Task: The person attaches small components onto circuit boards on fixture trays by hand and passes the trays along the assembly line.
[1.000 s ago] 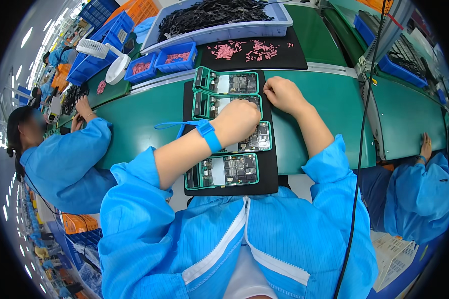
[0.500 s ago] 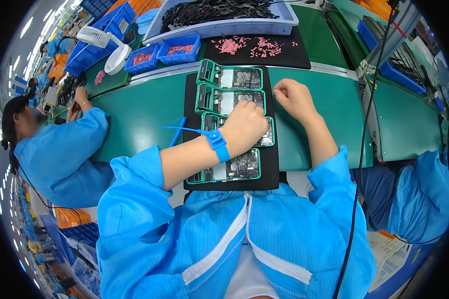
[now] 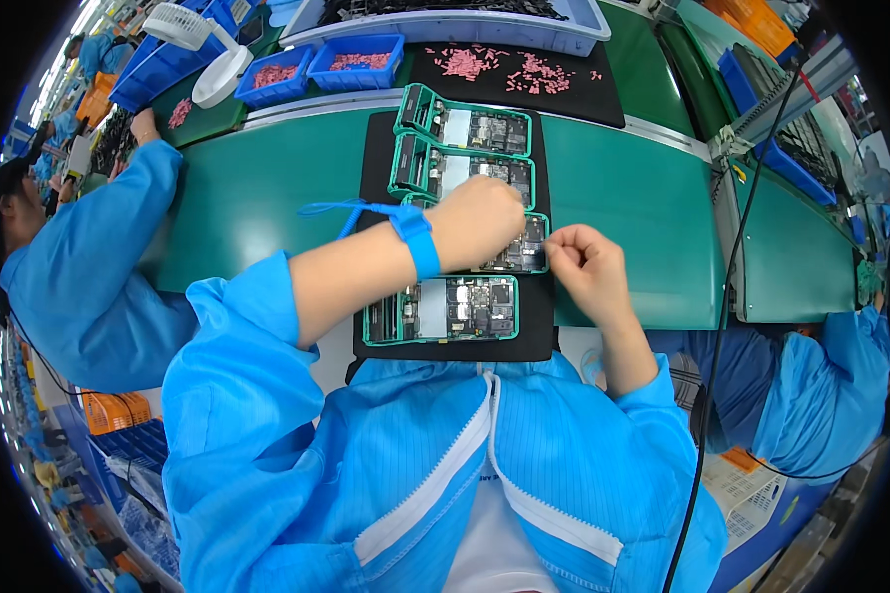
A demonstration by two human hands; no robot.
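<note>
Several green-framed fixtures holding phone circuit boards stand in a column on a black mat point(image 3: 374, 178). My left hand point(image 3: 477, 225), with a blue wrist strap point(image 3: 415, 241) at its wrist, reaches over the second-nearest fixture point(image 3: 532, 253). Its fingers are bent downward over the board, and whatever is at their tips is hidden. At that fixture's right edge, my right hand point(image 3: 593, 272) has thumb and forefinger drawn together; anything between them is too small to make out. The nearest fixture point(image 3: 480, 308) lies uncovered, while the farther fixture point(image 3: 457, 174) sits beyond my left hand.
Behind the green bench point(image 3: 633, 198), small pink pieces point(image 3: 539, 74) lie on a black mat. Two blue bins point(image 3: 356, 63) hold more pink pieces. A large tray point(image 3: 588, 30) contains black parts. A white fan point(image 3: 178, 27) and a co-worker's blue sleeve point(image 3: 99, 257) are at left. A black cable hangs at right.
My right hand has moved nearer and come to the right edge of the second-nearest fixture. My left hand stays over that fixture. The co-worker's arm at left has shifted.
</note>
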